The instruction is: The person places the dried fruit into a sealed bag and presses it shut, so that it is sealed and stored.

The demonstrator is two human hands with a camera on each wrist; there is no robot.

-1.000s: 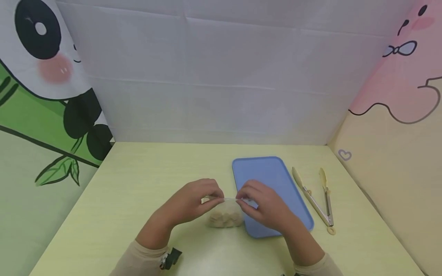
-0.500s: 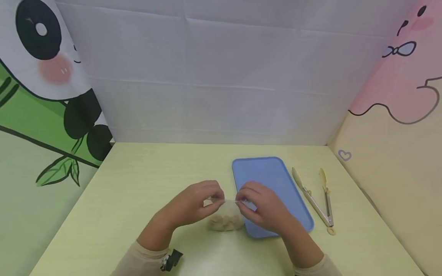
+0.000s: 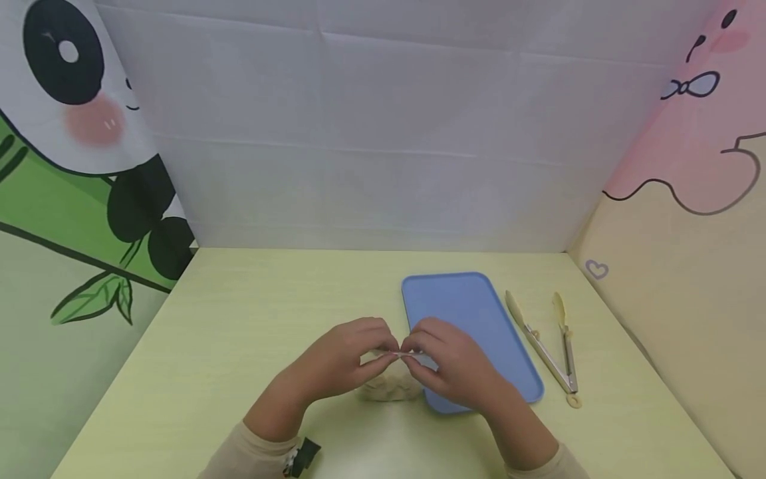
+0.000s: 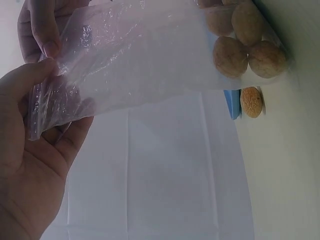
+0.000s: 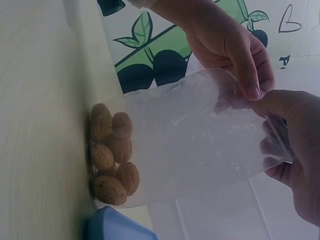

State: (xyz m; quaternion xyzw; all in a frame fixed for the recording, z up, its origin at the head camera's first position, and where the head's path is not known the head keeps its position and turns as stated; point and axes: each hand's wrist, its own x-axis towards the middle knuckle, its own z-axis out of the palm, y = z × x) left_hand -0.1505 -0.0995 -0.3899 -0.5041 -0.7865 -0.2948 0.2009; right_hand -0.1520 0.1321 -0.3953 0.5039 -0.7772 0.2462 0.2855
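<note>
A clear zip bag stands upright on the table, with several walnuts in its bottom. My left hand pinches the bag's top edge between thumb and fingers. From the other side my right hand pinches the same edge, and the two thumb tips meet near the middle. Seen from above, the hands cover most of the bag. The left wrist view has a single walnut outside the bag, by the tray's edge; the head view does not show it.
A blue tray lies under and behind the right hand. To its right are metal tongs with yellowish tips, spread apart on the pale yellow table. A white sheet closes off the back, with printed panels at both sides.
Both hands have come closer together along the bag's top edge, closing the gap between them. They have also sunk slightly towards the person.
</note>
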